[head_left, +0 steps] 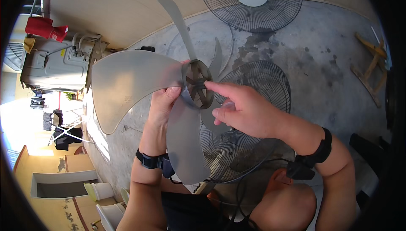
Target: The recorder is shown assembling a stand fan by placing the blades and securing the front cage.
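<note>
A grey translucent fan blade (133, 81) with several wide vanes is held up in front of me, its round ribbed hub (186, 83) tilted toward me. My left hand (163, 102) grips it at the left side of the hub, the thumb on the near face and the other fingers mostly hidden behind. With its index finger stretched out, my right hand (253, 110) touches the ribs at the hub's middle. Its thumb is apart from the index finger, and the other fingers are curled. Behind and below stands the fan's dark wire rear guard (272, 83).
A wire front guard (287, 5) with a white centre disc leans at the far wall. A pale ring (169, 41) lies on the stained concrete floor. A wooden stool (368, 72) is at the right, a washing machine (55, 64) at the left, and white buckets (101, 191) at lower left.
</note>
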Available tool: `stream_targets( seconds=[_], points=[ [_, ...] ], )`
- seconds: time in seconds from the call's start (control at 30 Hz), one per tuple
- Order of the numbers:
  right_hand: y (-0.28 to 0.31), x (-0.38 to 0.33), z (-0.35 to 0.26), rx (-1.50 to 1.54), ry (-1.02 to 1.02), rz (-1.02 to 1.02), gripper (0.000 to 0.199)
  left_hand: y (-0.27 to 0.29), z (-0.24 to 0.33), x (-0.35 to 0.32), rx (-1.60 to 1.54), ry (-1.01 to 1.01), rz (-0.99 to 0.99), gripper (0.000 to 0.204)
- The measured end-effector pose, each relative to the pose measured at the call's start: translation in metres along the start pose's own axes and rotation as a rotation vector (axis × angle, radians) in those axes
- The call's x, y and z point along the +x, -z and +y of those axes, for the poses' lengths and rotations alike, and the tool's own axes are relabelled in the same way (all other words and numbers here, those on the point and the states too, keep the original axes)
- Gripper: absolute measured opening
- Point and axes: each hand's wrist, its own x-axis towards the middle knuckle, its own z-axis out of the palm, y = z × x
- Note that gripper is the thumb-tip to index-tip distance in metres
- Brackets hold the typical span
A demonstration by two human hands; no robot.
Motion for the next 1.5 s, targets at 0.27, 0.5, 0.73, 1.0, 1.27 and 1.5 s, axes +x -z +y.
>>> stream_targets(
  seconds=[0.27, 0.5, 0.73, 1.0, 1.27, 1.5],
  points=[
    [-0.004, 0.000, 0.013, -0.018, 0.159, 0.043, 0.050, 0.001, 0.004, -0.008, -0.109, 0.142, 0.018, 0.082],
    [0.006, -0.005, 0.001, -0.001, 0.122, 0.021, 0.048, 0.014, -0.001, -0.007, -0.223, 0.046, -0.039, 0.076],
    [0.015, -0.016, 0.006, 0.108, -0.127, 0.103, 0.043, 0.018, 0.009, -0.012, -0.082, 0.051, 0.005, 0.091],
    [0.028, -0.026, 0.020, 0.022, 0.005, 0.336, 0.036, 0.005, 0.017, -0.005, 0.137, -0.059, 0.072, 0.087],
    [0.025, -0.027, 0.032, -0.043, 0.157, 0.466, 0.032, 0.007, -0.025, 0.011, 0.492, 0.209, -0.334, 0.095],
    [0.035, -0.034, 0.026, -0.026, 0.019, 0.627, 0.025, 0.014, -0.052, 0.019, 0.543, 0.321, -0.455, 0.097]
  ],
)
